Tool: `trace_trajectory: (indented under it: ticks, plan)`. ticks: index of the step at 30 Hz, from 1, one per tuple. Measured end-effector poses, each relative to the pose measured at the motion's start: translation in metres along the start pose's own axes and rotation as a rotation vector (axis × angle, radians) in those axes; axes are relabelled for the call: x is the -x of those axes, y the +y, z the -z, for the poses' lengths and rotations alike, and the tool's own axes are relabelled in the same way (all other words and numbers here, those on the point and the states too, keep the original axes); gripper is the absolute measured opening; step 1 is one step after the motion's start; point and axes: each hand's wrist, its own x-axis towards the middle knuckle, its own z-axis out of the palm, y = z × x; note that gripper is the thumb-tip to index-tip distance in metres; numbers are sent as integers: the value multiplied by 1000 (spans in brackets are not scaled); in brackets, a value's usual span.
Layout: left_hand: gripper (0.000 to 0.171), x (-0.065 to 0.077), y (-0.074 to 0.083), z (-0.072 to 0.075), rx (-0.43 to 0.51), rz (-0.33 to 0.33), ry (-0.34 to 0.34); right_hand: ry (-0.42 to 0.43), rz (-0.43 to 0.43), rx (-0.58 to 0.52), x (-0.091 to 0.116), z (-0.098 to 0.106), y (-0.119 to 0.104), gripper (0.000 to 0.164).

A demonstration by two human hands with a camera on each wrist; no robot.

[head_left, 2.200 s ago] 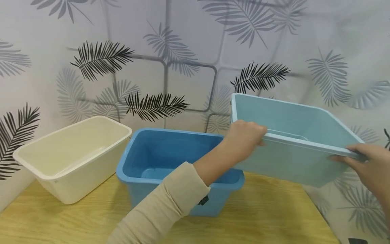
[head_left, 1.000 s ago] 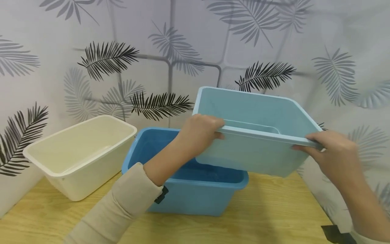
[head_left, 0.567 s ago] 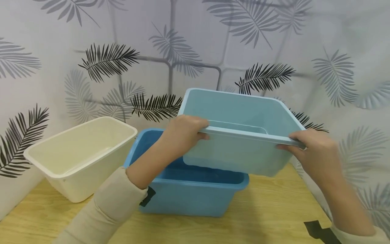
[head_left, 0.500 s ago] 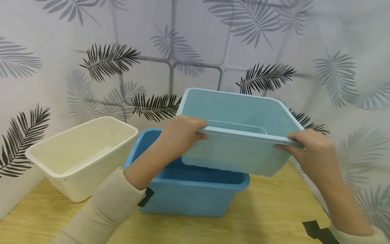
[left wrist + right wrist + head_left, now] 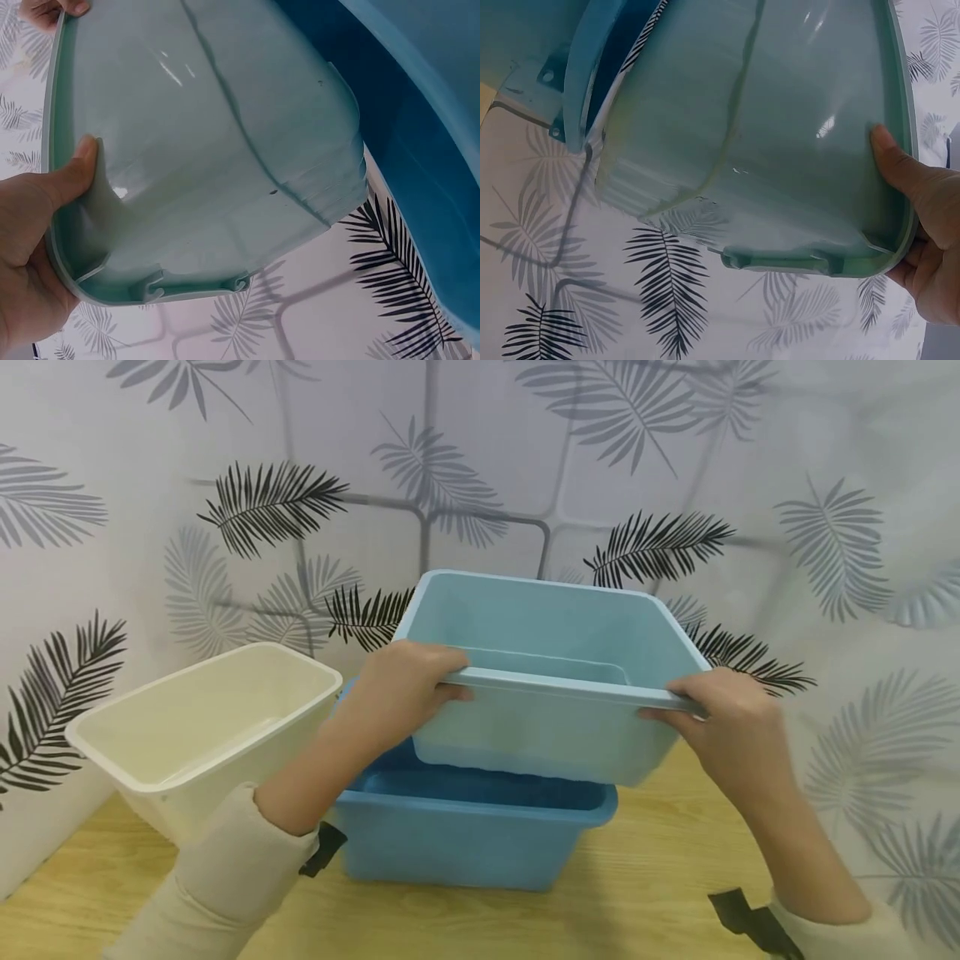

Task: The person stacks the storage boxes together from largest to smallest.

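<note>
A pale blue-green plastic storage bin is held up in the air above a darker blue bin. My left hand grips its near rim at the left corner, thumb under the rim. At the right corner my right hand pinches the same rim. The blue bin stands on the table, its opening partly covered by the raised one. In the left wrist view the raised bin's outer wall shows, with the left thumb pressed on it. The right wrist view shows the right thumb on that wall too.
A cream bin stands on the wooden table to the left, partly behind my left forearm. A wall covering with leaf prints rises right behind the bins.
Both hands have carried the pale blue-green bin leftward, from the right of the blue bin to above it. The cream and blue bins have stayed on the table.
</note>
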Motion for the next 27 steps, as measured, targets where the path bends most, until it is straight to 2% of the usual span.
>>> trace_trajectory:
  ticks: [7, 16, 19, 23, 27]
  plan:
    - [24, 8, -10, 5, 19, -28, 1, 2, 17, -13, -2, -10, -9, 61]
    - [23, 19, -20, 8, -31, -38, 22, -11, 13, -13, -1, -22, -20, 56]
    - [23, 23, -23, 8, -31, -36, 22, -20, 17, -16, 0, -25, -24, 51]
    - [25, 29, -26, 8, -35, -32, 11, -22, 26, -22, 4, -31, -28, 35]
    - [23, 34, -28, 8, -39, -30, 6, 1, 33, -48, 8, -37, -32, 37]
